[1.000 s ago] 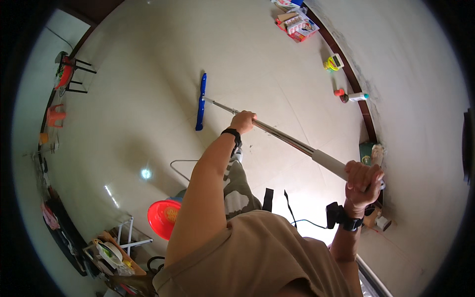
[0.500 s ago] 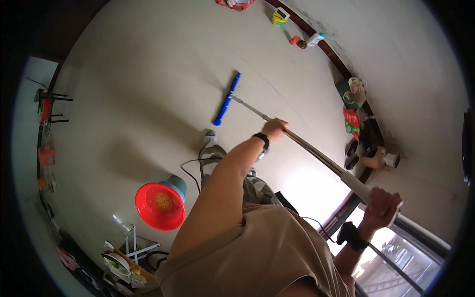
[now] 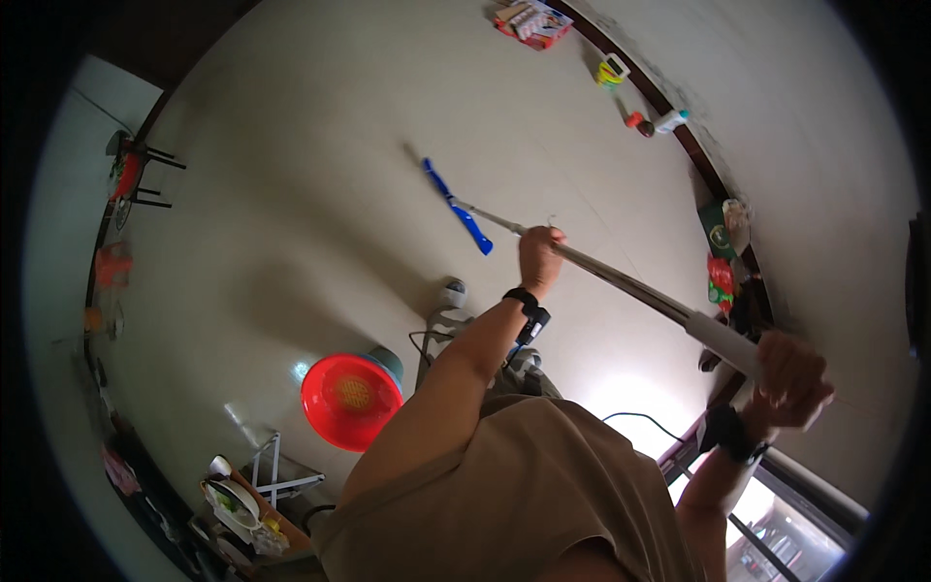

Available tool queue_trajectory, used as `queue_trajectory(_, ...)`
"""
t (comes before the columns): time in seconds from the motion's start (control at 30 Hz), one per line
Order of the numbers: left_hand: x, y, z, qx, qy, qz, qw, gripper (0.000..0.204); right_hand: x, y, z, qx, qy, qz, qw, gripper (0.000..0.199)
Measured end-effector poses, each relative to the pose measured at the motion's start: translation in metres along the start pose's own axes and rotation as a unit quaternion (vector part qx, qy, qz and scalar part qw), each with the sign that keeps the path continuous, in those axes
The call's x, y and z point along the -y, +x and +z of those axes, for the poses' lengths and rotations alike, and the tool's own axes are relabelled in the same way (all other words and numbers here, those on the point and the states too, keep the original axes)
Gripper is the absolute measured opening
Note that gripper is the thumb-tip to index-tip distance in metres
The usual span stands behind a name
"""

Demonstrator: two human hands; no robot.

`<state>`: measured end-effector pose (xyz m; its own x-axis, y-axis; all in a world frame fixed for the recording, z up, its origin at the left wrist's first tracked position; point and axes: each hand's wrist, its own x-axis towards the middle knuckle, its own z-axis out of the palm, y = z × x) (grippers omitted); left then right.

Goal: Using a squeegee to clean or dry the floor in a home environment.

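Observation:
I hold a long-handled mop whose metal pole runs from lower right up to a flat blue mop head resting on the pale tiled floor. My left hand grips the pole about midway. My right hand grips its thicker white upper end near the wall. Both wrists carry dark bands. My tan shirt fills the lower middle of the view.
A red basin sits on the floor by my left side, with a cable and a small grey device nearby. Bottles and packages line the dark skirting on the right. Chairs and clutter stand along the left wall.
The mop head has swung and slid across the floor, turning to a new angle. My view has turned too, bringing the red basin closer to the middle. Both hands keep their grip.

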<state>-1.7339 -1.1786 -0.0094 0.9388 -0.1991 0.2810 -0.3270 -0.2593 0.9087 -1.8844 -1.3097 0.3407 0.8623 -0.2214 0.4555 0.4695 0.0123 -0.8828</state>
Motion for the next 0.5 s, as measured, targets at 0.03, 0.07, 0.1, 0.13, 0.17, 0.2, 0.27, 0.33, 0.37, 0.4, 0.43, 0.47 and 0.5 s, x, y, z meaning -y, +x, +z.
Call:
queue_trajectory(0.03,0.015,0.02,-0.017,-0.024,0.014,-0.009,1.0,0.006,-0.019,0.022,0.013,-0.007,0.027,0.006,1.0,0.045)
queue_trajectory(0.07,0.032,0.038,-0.037,-0.05,0.031,-0.019,0.998,0.007,-0.043,0.047,0.025,-0.001,0.016,-0.001,1.0,0.047)
queue_trajectory(0.1,0.052,0.055,-0.054,-0.089,0.038,-0.005,0.995,0.007,-0.066,0.073,0.04,0.025,0.037,-0.013,0.999,0.049)
queue_trajectory(0.13,0.074,0.071,-0.072,-0.127,0.045,0.009,0.991,0.007,-0.089,0.096,0.053,0.053,0.05,0.003,0.997,0.05)
queue_trajectory(0.17,0.093,0.085,-0.086,-0.138,0.064,-0.007,0.988,0.008,-0.109,0.118,0.069,0.081,0.078,0.02,0.993,0.048)
queue_trajectory(0.2,0.114,0.097,-0.101,-0.149,0.085,-0.023,0.985,0.008,-0.131,0.131,0.083,0.066,0.111,0.037,0.991,0.043)
queue_trajectory(0.27,0.17,0.118,-0.131,-0.137,0.066,-0.073,0.986,0.008,-0.167,0.158,0.119,0.086,0.112,0.044,0.989,0.04)
queue_trajectory(0.33,0.194,0.145,-0.151,-0.098,0.116,-0.064,0.986,0.008,-0.19,0.174,0.137,0.071,0.157,0.084,0.981,0.039)
queue_trajectory(0.37,0.197,0.157,-0.154,-0.083,0.116,-0.073,0.987,0.007,-0.198,0.183,0.139,0.061,0.148,0.086,0.983,0.04)
queue_trajectory(0.4,0.208,0.163,-0.162,-0.081,0.119,-0.077,0.987,0.007,-0.206,0.187,0.146,0.052,0.144,0.091,0.984,0.041)
queue_trajectory(0.43,0.216,0.178,-0.162,-0.061,0.101,-0.057,0.991,0.007,-0.208,0.191,0.147,0.05,0.142,0.093,0.984,0.041)
queue_trajectory(0.47,0.223,0.191,-0.162,-0.041,0.082,-0.037,0.995,0.006,-0.21,0.191,0.149,0.035,0.114,0.097,0.988,0.041)
queue_trajectory(0.5,0.229,0.202,-0.166,0.008,0.093,-0.017,0.996,0.006,-0.213,0.19,0.15,0.021,0.086,0.102,0.991,0.041)
